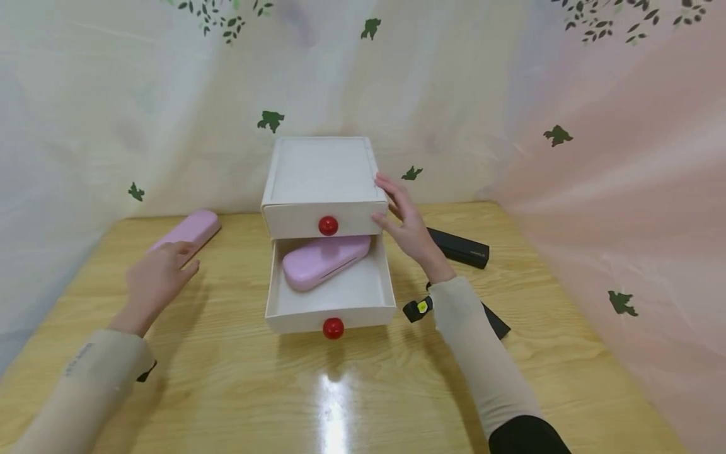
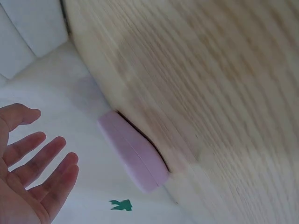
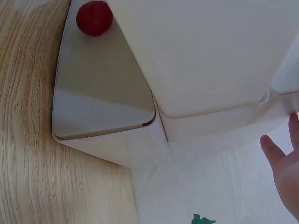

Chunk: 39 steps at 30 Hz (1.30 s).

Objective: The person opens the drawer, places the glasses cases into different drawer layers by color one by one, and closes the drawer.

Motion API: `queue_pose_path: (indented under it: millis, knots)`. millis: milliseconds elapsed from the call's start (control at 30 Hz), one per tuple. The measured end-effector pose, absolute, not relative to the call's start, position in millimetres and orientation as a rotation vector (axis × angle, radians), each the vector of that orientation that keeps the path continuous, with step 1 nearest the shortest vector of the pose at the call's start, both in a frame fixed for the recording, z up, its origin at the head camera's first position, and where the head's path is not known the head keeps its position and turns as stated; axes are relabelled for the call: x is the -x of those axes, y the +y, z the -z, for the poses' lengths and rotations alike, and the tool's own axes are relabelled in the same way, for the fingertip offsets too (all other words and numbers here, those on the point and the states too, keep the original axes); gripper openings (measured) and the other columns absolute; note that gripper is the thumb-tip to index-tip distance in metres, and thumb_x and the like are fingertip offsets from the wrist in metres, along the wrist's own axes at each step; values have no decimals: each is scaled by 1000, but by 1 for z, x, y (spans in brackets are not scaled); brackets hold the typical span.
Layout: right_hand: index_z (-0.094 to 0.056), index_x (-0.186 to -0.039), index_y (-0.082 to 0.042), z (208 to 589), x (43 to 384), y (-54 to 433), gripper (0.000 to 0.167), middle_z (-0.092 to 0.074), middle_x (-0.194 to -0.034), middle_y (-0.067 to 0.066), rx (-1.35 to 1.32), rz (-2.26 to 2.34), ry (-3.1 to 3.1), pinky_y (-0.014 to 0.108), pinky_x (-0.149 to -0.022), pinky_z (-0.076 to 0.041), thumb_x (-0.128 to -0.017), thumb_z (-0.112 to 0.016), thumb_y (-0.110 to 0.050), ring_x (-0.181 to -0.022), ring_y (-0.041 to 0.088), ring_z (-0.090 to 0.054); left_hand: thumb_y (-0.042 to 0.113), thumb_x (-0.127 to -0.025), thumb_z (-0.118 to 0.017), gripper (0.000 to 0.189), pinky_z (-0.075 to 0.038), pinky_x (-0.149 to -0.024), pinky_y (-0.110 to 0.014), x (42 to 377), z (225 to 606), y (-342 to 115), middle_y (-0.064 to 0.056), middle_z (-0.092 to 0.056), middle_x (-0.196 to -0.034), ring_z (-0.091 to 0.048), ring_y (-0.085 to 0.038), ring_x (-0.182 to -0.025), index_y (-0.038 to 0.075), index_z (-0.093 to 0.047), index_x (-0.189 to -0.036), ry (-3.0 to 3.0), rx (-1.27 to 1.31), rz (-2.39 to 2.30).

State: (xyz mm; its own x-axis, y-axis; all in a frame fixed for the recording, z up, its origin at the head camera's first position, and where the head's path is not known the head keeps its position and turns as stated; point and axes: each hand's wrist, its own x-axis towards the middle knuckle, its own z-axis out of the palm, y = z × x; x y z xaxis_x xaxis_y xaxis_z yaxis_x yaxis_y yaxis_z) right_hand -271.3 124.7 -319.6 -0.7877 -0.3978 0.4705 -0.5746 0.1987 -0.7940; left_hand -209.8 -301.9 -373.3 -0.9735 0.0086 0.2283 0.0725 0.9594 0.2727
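Note:
A white two-drawer cabinet [image 1: 320, 170] stands at the back of the table, its upper drawer closed. The lower drawer [image 1: 363, 287] is pulled out, and a pink glasses case [image 1: 317, 263] lies slantwise inside it. My right hand [image 1: 411, 233] touches the cabinet's right side near the top, fingers spread; the right wrist view shows its fingertips at the white wall. A second pink glasses case [image 1: 198, 227] lies on the table at the back left. My left hand [image 1: 155, 277] is over its near end in the head view, holding nothing, fingers loosely bent and apart from the case [image 2: 135, 151].
Right of the cabinet lie a long black box [image 1: 462, 249] and a black strap with a yellow mark [image 1: 418, 309]; another black piece [image 1: 495, 321] shows beyond my sleeve. Red knobs [image 1: 333, 328] stick out from the drawer fronts. A leaf-patterned curtain [image 1: 454, 94] hangs behind the table.

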Motion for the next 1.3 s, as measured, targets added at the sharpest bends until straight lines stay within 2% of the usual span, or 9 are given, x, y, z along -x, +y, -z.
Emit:
queue_pose_path:
  millis: [100,200,300,400,533,700,967,1133,1300]
  knots:
    - [-32,-147,0,328,278,123,58,-21,-160,13,-952,-1650,-2291,58,-118,-23,-95,-54,3,-149,32,-21,22,-91,-55,40,-41,-44,-33,216,375,-313,-28,-63,-116,-64,-40,-81,-1,-59,-123,-2910,5,400]
    - [-32,-149,-4,337,286,123,59,-21,-161,8,-955,-1656,-2279,58,-118,-23,-95,-54,3,-149,29,-21,23,-92,-53,42,-43,-45,-36,222,376,-323,-31,-60,-120,-63,-44,-83,-3,-56,-125,-2947,-37,391]
    - [-33,-149,-8,342,290,123,58,-21,-161,4,-972,-1642,-2270,58,-118,-23,-96,-55,-1,-149,26,-22,26,-94,-51,46,-48,-54,-50,227,378,-331,-35,-54,-126,-57,-53,-98,-3,-52,-129,-2979,-73,372]
    - [-33,-149,-10,343,291,124,58,-22,-161,2,-988,-1627,-2255,61,-116,-23,-96,-56,-5,-149,27,-23,30,-96,-51,48,-47,-65,-65,234,382,-337,-36,-49,-130,-49,-58,-104,-2,-50,-132,-2980,-93,359]
    - [-33,-149,-10,343,292,125,57,-22,-161,4,-995,-1625,-2242,63,-116,-23,-96,-56,-5,-149,28,-22,32,-97,-48,50,-42,-74,-73,244,386,-344,-37,-44,-133,-41,-61,-109,-3,-47,-134,-2984,-98,360]
    - [-32,-149,-6,340,291,125,58,-21,-161,5,-982,-1641,-2260,57,-118,-22,-96,-54,1,-149,27,-21,31,-94,-50,57,-42,-79,-73,251,384,-351,-37,-36,-138,-33,-61,-116,-2,-40,-139,-3062,-164,362]
    - [-30,-146,4,320,272,122,56,-19,-160,17,-977,-1664,-2283,56,-119,-21,-95,-53,5,-149,34,-20,31,-92,-52,62,-42,-78,-72,255,386,-354,-40,-35,-132,-36,-62,-110,-3,-35,-141,-3155,-207,351]
    - [-30,-146,4,321,273,123,56,-19,-160,17,-974,-1675,-2280,56,-120,-20,-95,-52,5,-149,33,-19,30,-90,-55,61,-43,-72,-70,256,389,-355,-41,-40,-122,-41,-61,-103,-5,-36,-137,-3184,-200,357]
    - [-30,-149,-3,336,288,128,58,-19,-162,9,-976,-1673,-2264,54,-120,-19,-96,-53,3,-150,27,-19,32,-92,-52,64,-41,-75,-69,258,390,-353,-41,-39,-123,-41,-60,-105,-7,-33,-139,-3186,-231,394]
